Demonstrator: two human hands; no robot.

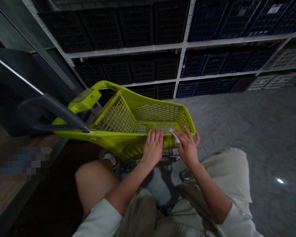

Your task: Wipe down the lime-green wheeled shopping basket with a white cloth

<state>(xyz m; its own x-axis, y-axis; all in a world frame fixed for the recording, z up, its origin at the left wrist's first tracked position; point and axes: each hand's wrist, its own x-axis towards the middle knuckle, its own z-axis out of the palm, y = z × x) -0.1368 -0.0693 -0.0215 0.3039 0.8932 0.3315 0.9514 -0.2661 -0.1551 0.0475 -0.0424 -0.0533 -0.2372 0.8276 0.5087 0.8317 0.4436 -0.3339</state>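
We have the green cart (pixel 130 108) just in front of us, between our knees and the shelved crates (pixel 135 26). Our left hand (pixel 153 144) lies over the near rim (pixel 124 134), fingers close together; we cannot tell whether they grip. Our right hand (pixel 187 147) holds a white cloth (pixel 175 136) at the rim's far-right end, outer fingers spread. We seem to be working the cloth on the rim; moving it along calls for steady pressure and a braced left hand.
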